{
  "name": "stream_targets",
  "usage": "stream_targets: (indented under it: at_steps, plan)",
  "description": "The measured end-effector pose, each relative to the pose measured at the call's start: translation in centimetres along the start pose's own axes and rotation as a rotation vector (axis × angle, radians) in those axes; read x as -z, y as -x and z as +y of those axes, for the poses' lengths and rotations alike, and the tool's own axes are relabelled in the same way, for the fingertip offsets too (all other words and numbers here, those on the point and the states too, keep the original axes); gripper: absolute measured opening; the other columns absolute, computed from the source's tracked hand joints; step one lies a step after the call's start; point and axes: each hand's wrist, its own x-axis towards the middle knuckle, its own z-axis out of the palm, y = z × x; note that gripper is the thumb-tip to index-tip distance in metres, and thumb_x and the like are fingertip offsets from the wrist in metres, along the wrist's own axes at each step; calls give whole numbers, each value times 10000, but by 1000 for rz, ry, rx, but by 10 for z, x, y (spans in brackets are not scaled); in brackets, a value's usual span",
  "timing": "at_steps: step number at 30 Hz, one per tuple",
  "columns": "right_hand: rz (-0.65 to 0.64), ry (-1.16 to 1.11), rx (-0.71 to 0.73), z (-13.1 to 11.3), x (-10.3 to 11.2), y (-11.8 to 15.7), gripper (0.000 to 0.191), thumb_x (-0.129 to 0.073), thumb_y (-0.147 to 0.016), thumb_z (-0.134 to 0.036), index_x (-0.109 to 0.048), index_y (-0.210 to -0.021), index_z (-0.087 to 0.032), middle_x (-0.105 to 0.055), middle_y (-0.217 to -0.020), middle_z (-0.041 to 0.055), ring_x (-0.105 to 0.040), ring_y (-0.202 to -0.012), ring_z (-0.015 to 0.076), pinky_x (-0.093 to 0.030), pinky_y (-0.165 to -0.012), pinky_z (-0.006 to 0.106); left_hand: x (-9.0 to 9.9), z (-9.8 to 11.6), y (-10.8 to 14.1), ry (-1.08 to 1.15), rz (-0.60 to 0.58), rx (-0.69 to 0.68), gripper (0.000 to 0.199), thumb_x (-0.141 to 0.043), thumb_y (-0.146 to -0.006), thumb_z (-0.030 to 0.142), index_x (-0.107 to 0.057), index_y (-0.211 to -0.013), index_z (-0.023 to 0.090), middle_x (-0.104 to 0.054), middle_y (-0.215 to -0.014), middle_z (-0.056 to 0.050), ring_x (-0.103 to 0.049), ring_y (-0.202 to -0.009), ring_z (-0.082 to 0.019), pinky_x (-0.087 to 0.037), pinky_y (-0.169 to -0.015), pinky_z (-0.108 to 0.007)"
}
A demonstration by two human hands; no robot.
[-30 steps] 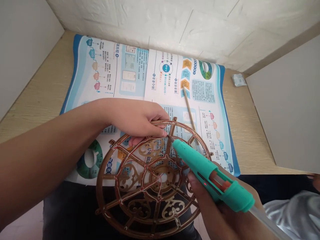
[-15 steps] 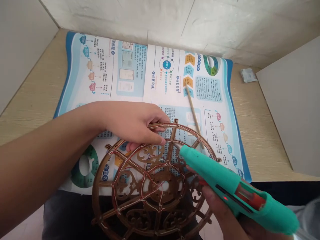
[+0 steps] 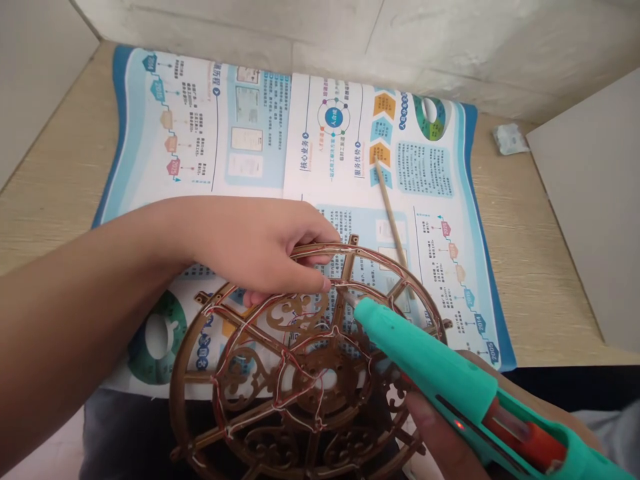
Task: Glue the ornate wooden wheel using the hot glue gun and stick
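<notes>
My left hand (image 3: 280,250) grips the far rim of a round brown openwork frame (image 3: 200,440), thumb on top and fingers curled beneath. Thin red and white wires run along the frame's rings and spokes, and scrollwork fills some gaps. In my right hand (image 3: 440,420) is a teal hot glue gun (image 3: 430,353), its red light lit. The gun's nozzle points up and left, at or very near the inner ring by my left thumb; whether it touches, I cannot tell. A stick of glue shows inside the gun's body. The frame is tilted over the table's near edge.
Printed paper sheets (image 3: 260,177) with blue edges cover much of the wooden table (image 3: 540,267). On them lies a thin wooden stick (image 3: 393,217). A small white packet (image 3: 510,139) sits at the back right. Pale panels (image 3: 595,187) stand on both sides, a wall behind.
The glue gun's tip has shifted slightly left and down along the frame. My left hand keeps its grip. The whole view has moved a little closer.
</notes>
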Motion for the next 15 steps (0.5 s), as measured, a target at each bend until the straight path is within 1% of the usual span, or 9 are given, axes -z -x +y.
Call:
stream_targets:
  at_steps: [3, 7, 11, 15]
  plan:
    - [-57, 58, 13, 8, 1, -2, 478, -730, -887, -290, -752, -1351, -401, -792, -864, 38, -745, -569, 287, -549, -365, 303, 0, 0, 0, 13, 13, 1, 271, -719, -905, 358, -546, -730, 245, -613, -534, 30, -615, -464, -151, -445, -443, -245]
    - [-82, 63, 62, 13, 2, -2, 473, -713, -893, -297, -742, -1355, -394, -776, -834, 38, -729, -536, 268, -499, -329, 274, -1, -1, 0, 30, 25, -1, 249, -714, -880, 332, -541, -723, 245, -618, -539, 29, -607, -456, -152, -434, -432, -250]
    - [-52, 49, -8, 12, -1, 0, 466, -706, -891, -300, -739, -1345, -397, -757, -785, 36, -696, -487, 267, -489, -318, 290, -1, -3, -1, -12, 51, -20, 262, -706, -856, 316, -510, -697, 243, -595, -544, 28, -575, -456, -142, -416, -423, -250]
    - [-21, 8, 4, 12, -2, 0, 401, -737, -902, -291, -776, -1292, -378, -753, -790, 36, -677, -477, 233, -476, -337, 282, -1, -3, -1, -39, 62, -30, 268, -715, -820, 293, -494, -676, 242, -587, -559, 20, -573, -477, -146, -415, -432, -258]
